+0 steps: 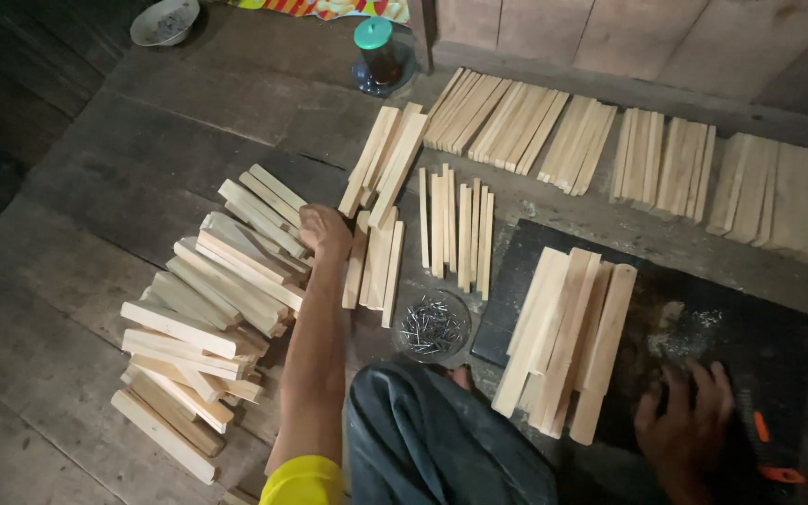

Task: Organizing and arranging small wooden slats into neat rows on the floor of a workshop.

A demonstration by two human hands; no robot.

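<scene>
My left hand (324,231) reaches out to a loose pile of pale wooden slats (212,309) on the floor at the left; its fingers curl over the end of a slat at the pile's right edge. My right hand (685,421) lies flat with fingers spread on a dark mat (722,327) at the lower right and holds nothing. On the mat beside it lies a fan of slats (568,332). A small clear bowl of nails (430,325) stands between my arms. My dark-trousered knee (441,440) is below it.
Rows of slats (516,126) lean along the wooden wall at the back. More slats (455,229) lie in the middle. A green-lidded jar (378,51) and a white bowl (165,21) stand at the top. A tool with an orange and black handle (764,444) lies at the lower right.
</scene>
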